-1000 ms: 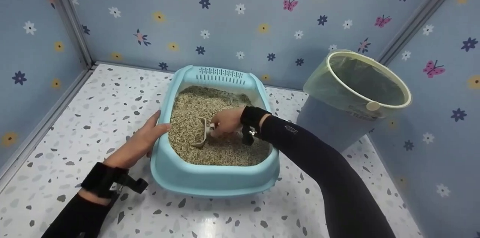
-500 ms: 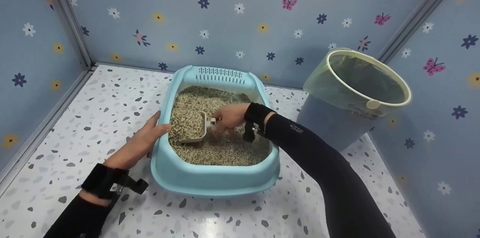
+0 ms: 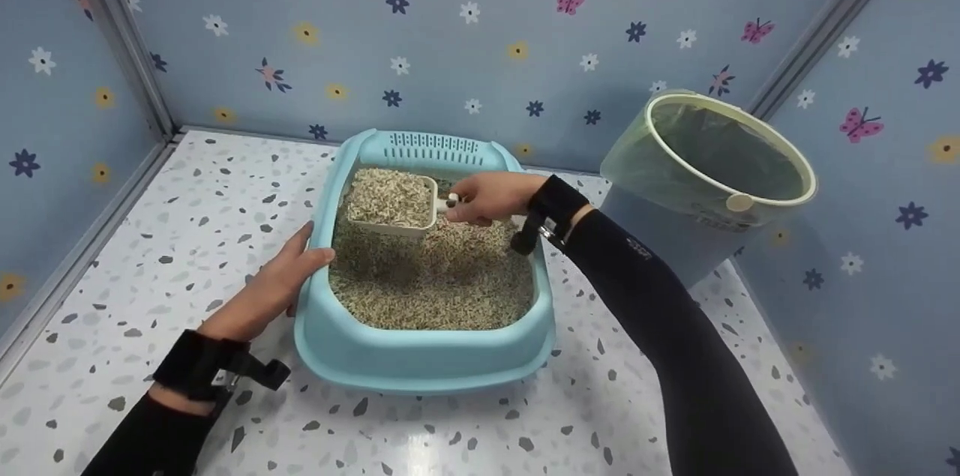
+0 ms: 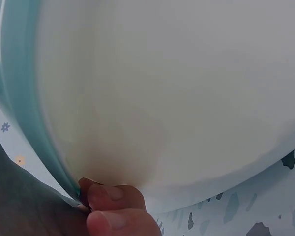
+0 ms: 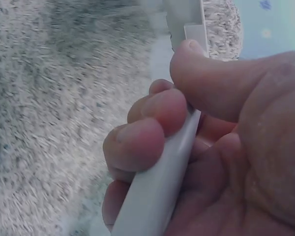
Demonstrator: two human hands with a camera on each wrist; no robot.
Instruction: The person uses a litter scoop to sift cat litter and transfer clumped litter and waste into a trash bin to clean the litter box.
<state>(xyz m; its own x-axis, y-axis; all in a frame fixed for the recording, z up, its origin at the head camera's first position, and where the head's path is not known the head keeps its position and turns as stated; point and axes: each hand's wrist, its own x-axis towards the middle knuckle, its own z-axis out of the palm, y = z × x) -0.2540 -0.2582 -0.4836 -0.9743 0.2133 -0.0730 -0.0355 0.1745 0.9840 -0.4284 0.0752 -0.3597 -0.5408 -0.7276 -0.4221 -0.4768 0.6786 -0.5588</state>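
Observation:
A light-blue litter box [image 3: 424, 360] stands on the speckled floor with pale brown pellet litter [image 3: 435, 303] inside. My right hand [image 3: 491, 199] grips the handle of a white litter scoop [image 3: 397, 231], held above the litter in the far left part of the box. The scoop is heaped with pellets. In the right wrist view, fingers curl round the white handle [image 5: 157, 187] and the thumb lies along it. My left hand [image 3: 274, 281] holds the box's left rim, thumb over the top. In the left wrist view, its curled fingers [image 4: 120, 211] touch the white outer wall below the rim.
A trash bin [image 3: 667, 236] with a cream ring and a green liner bag [image 3: 630, 154] stands right of the litter box. Flowered blue panels [image 3: 480, 49] enclose the back and both sides. White floor [image 3: 202, 214] lies left of the box.
My right hand has lifted the scoop out of the litter, up and away from me, and it now carries a heap of pellets. My left hand stays on the rim.

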